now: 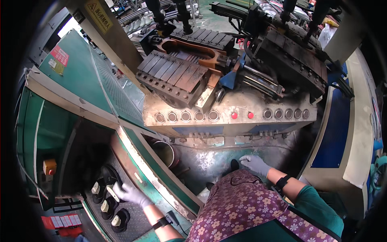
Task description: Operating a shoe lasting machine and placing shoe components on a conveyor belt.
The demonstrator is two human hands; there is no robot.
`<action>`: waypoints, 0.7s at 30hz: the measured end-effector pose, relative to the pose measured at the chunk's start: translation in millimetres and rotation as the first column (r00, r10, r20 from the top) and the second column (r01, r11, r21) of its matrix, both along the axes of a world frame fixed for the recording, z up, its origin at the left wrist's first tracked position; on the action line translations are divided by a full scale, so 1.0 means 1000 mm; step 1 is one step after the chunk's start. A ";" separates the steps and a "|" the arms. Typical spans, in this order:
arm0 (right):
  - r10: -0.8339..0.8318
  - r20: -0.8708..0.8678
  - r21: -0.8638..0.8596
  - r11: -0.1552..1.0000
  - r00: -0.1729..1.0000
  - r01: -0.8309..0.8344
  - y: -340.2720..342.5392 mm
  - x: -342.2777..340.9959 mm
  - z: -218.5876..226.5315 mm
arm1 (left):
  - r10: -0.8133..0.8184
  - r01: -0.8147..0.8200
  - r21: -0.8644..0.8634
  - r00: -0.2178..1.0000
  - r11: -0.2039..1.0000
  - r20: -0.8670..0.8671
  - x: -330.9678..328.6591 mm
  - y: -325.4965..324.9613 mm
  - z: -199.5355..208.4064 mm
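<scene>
My left hand (132, 194), in a light grey glove, reaches over a dark textured conveyor surface (139, 220) at the lower left. Its fingers close on the pale top of a black shoe on a last (111, 191); the fingertips are partly hidden. Several similar black shoes on cream-topped lasts (119, 220) stand close around it. My right hand (254, 164), gloved alike, hovers in front of my flowered apron (238, 201). Its fingers are curled together, and nothing shows in them.
Ahead stands a press machine with slatted metal blocks (173, 72) and a cream front panel (225, 109) bearing round dark buttons and two red ones (234, 115). A bucket (166, 154) sits on the floor. Green guards (76, 72) rise left; a blue-and-cream cabinet (332, 129) stands right.
</scene>
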State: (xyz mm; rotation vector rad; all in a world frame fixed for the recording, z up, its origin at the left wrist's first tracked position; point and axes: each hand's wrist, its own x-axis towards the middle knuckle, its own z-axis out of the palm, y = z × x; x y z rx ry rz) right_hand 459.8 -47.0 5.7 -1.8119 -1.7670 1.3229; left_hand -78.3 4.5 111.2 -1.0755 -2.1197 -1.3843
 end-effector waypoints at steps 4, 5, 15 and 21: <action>-0.245 -0.175 -0.125 0.966 0.953 0.226 0.038 0.019 -0.006 | -0.575 0.587 -0.167 0.809 0.792 0.120 0.171 0.097 -0.012; -0.215 -0.206 -0.045 0.977 0.955 0.210 0.057 0.020 -0.007 | -0.651 0.651 -0.163 0.757 0.741 0.061 0.213 0.111 -0.006; -0.157 0.047 0.830 0.556 0.986 0.049 0.315 0.008 0.094 | -0.634 0.739 -0.599 0.310 -0.309 0.709 0.339 0.064 -0.073; -0.116 0.547 0.594 0.752 0.829 -0.286 0.382 -0.009 0.099 | -0.342 0.791 -0.600 0.534 -0.121 0.773 0.267 -0.006 -0.112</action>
